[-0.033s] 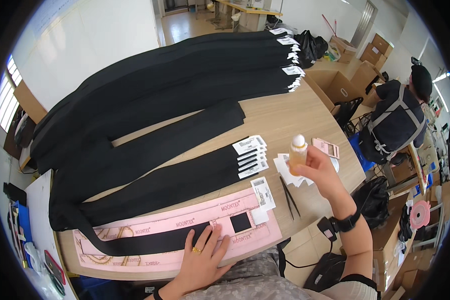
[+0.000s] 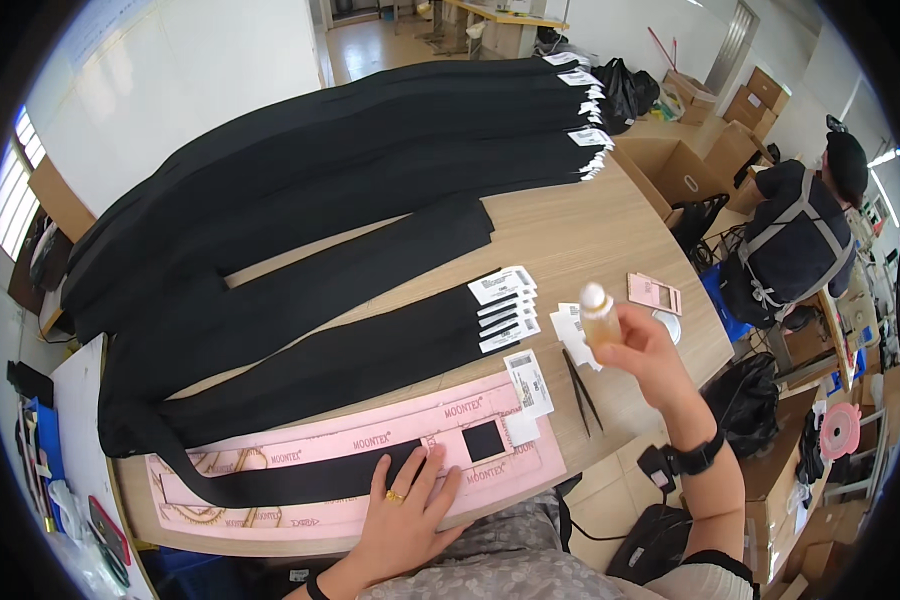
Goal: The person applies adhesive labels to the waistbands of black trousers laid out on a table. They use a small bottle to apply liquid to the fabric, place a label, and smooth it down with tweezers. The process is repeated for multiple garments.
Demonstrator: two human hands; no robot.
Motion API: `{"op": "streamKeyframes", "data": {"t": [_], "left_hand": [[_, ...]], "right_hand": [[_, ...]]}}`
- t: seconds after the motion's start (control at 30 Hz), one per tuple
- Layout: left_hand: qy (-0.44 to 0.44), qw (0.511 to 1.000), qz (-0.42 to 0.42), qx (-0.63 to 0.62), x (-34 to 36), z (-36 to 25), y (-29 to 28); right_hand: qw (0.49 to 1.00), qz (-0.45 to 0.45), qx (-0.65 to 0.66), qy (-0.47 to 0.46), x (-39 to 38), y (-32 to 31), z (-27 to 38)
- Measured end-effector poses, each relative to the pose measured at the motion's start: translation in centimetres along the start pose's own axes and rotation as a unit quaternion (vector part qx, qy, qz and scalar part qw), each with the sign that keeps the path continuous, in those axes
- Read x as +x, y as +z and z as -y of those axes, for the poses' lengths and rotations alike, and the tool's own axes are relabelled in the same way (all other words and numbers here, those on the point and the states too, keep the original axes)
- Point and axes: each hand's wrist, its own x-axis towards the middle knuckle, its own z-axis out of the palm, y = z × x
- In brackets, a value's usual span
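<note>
My left hand (image 2: 402,512) lies with its fingers spread over the end of a black fabric strip (image 2: 305,478). That strip rests along a pink printed board (image 2: 365,441), whose cut-out window shows a black square (image 2: 484,441). Above the table's right side, my right hand (image 2: 654,357) grips a small bottle (image 2: 600,322) of amber liquid, its white rounded tip pointing up and tilted slightly left. Below the bottle are black tweezers (image 2: 582,392) and small white labels (image 2: 573,330). A larger white label (image 2: 530,382) sits at the board's right end.
Long black strips with white labels (image 2: 590,138) at their ends cover the table's far side. A shorter labelled bunch (image 2: 370,358) lies nearer. A pink card frame (image 2: 654,293) sits by the right edge. Beyond are cardboard boxes (image 2: 685,170) and a seated person (image 2: 795,235).
The bottle in my right hand has tilted a little to the left and sits slightly lower. My left hand stays on the strip.
</note>
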Motion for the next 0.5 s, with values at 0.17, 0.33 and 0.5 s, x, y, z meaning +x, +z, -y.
{"op": "streamKeyframes", "data": {"t": [0.17,0.33,0.5], "left_hand": [[0.001,1.000,-0.009,-0.015,0.5,-0.1,-0.1],[-0.001,1.000,-0.015,-0.020,0.4,-0.2,-0.1],[-0.005,0.999,-0.013,-0.033,0.2,-0.1,-0.2]], "right_hand": [[0.964,-0.024,0.264,0.003,-5.9,3.3,-3.4],[0.965,-0.031,0.261,0.004,-7.0,6.6,-3.7],[0.949,0.002,0.311,0.051,-6.3,8.9,-3.6]]}}
